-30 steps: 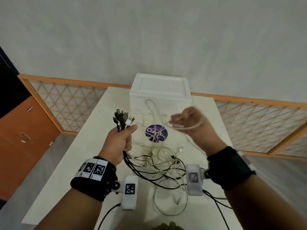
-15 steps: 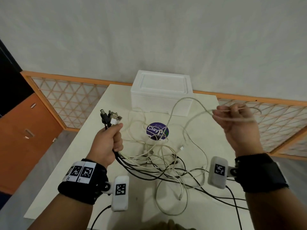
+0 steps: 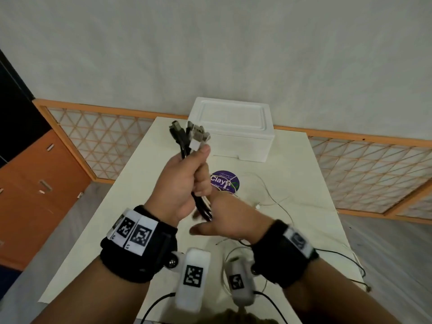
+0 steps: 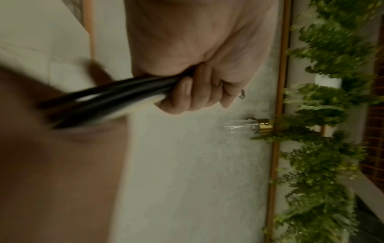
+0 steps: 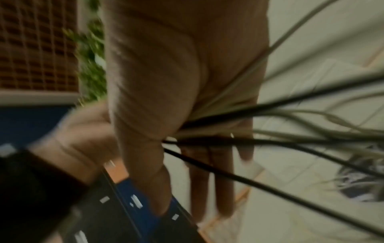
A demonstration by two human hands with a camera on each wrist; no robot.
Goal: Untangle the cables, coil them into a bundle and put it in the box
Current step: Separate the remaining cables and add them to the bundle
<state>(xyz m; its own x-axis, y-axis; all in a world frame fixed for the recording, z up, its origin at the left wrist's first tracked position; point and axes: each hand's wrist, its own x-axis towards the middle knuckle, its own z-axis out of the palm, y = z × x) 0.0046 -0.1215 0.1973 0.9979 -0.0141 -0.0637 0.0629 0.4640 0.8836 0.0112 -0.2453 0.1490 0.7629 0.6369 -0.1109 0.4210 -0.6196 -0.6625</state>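
Note:
My left hand [image 3: 187, 178] is raised over the table and grips a bundle of black and white cables [image 3: 187, 141] just below their plugs, which point up. The left wrist view shows its fingers [image 4: 197, 92] curled round the black cables [image 4: 104, 98]. My right hand [image 3: 224, 220] sits right under the left one, blurred. Its fingers [image 5: 207, 180] look straight, and the cables [image 5: 290, 143] run through the crook beside the thumb. Loose white cable [image 3: 268, 202] trails on the table. The white foam box [image 3: 231, 127] stands at the far end with its lid on.
A purple round sticker [image 3: 224, 181] lies on the cream table [image 3: 315, 171] in front of the box. A thin cable [image 3: 350, 260] hangs near the table's right edge. An orange lattice rail [image 3: 105, 141] runs behind, and an orange cabinet [image 3: 35, 188] stands on the left.
My right hand has let go of the white cable it pulled out to the right and come back in under the left hand. The left hand has risen with the bundle.

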